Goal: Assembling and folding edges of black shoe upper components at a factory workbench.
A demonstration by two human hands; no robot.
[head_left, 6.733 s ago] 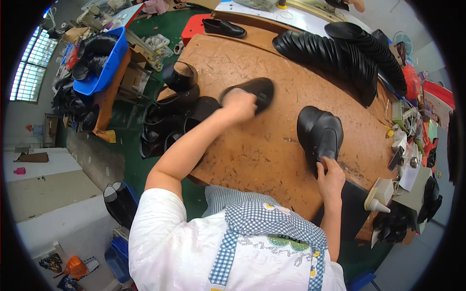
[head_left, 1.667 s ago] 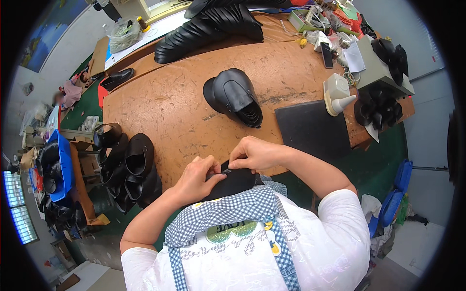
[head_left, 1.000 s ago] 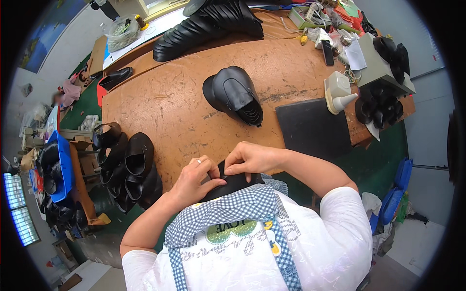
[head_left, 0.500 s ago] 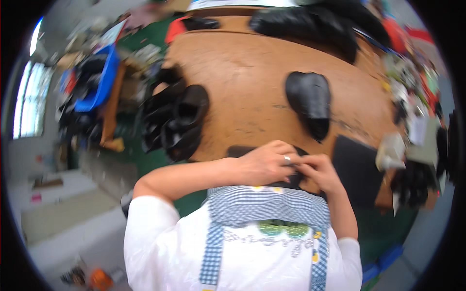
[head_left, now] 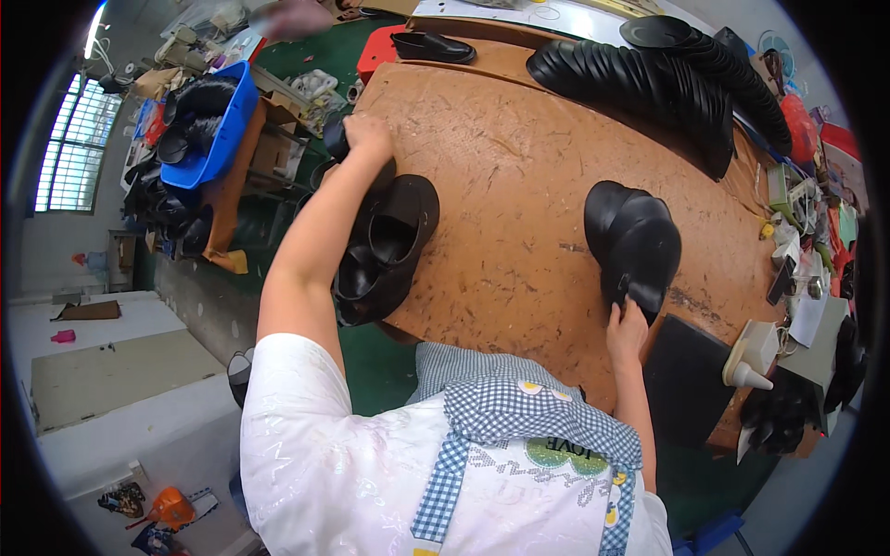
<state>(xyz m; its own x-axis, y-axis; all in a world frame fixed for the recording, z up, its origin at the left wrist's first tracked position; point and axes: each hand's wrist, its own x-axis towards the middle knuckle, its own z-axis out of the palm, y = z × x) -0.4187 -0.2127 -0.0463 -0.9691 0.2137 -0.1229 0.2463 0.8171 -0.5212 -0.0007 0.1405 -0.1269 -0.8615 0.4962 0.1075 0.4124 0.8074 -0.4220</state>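
At the table's left edge my left hand is closed on a black shoe upper, its fingertips mostly hidden. More black shoe uppers sit in a clump below that hand, their openings facing up. On the right side of the table, my right hand pinches the near end of a smooth black shoe upper. That piece overlaps another black upper, which shows from beneath it.
Long rows of nested black shoe pieces lie along the far right edge. A finished-looking black shoe rests at the far left, near a red stool. A black flat sheet and a white bottle are at right; a blue crate stands left.
My hands were together at the table's near edge over a dark piece. Now they are apart, the left out at the clump, the right at the uppers, where a second piece lies on top.
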